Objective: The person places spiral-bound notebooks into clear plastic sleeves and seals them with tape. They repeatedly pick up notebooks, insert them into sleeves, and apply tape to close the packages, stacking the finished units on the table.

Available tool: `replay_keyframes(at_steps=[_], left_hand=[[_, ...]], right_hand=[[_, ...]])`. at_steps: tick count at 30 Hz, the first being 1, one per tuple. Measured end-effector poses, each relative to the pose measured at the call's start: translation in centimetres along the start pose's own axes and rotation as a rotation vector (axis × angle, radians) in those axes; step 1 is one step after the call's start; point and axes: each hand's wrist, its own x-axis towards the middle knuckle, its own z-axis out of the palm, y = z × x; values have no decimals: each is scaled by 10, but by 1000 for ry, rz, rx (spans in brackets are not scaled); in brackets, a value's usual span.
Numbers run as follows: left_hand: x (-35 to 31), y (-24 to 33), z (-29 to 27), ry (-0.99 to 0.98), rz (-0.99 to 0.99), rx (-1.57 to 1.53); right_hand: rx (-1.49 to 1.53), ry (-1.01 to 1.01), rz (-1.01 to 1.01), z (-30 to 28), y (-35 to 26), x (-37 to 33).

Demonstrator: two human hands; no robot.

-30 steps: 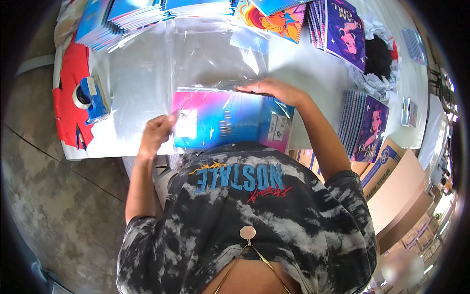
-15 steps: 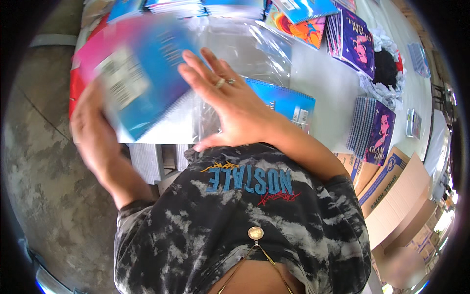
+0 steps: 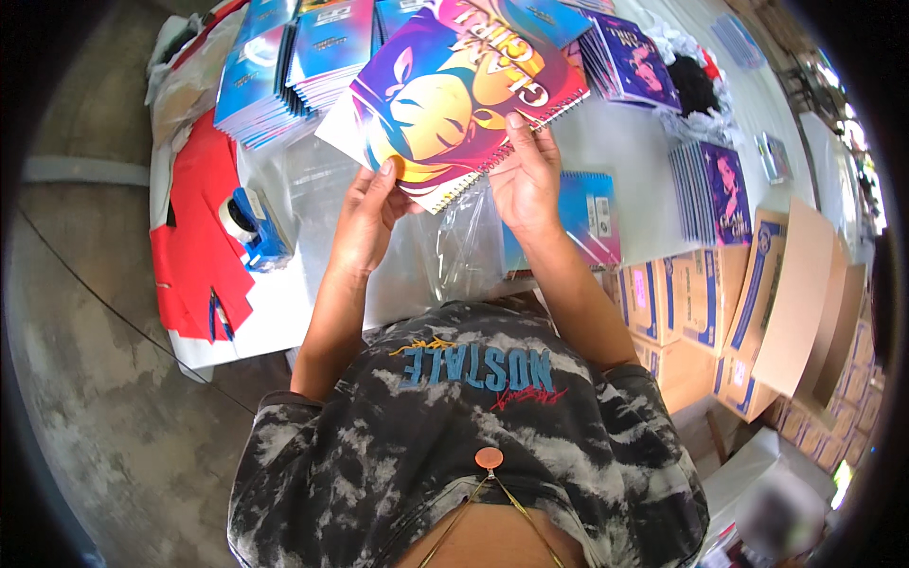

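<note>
Head view. We hold one spiral notebook (image 3: pixel 454 95), purple and orange cover, lifted above the white table (image 3: pixel 634 151). Our left hand (image 3: pixel 365 213) grips its near left edge; our right hand (image 3: pixel 525 175) pinches its spiral edge. Beneath: clear plastic bags (image 3: pixel 454 246) and a blue notebook (image 3: pixel 587 213). Left: tape dispenser (image 3: pixel 251 222), red sheet (image 3: pixel 194 237). Far: notebook stacks (image 3: pixel 284 66). Right: cardboard boxes (image 3: pixel 720 303).

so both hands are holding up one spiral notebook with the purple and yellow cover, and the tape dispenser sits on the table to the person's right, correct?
Not quite: the blue tape dispenser sits to the person's left, by the red sheet. The head view shows it. Both the left hand and right hand do hold the spiral notebook.
</note>
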Motion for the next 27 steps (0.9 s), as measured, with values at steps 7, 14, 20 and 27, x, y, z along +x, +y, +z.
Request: replay_keyframes(at_steps=[7,14,20,27], left_hand=[[-1,14,-47,146,163,227],[-19,39,-61,119,308,538],[-14,38,-37,-201,752,912],[-8,39,-1,-572,786,1102]], right_hand=[[-977,1,0,-18,7,-54],[-2116,269,-203,-57,13,-135],[-1917,394,-90,-85,-29,-131],[-1583,-237,-237,-28,-53,-114]])
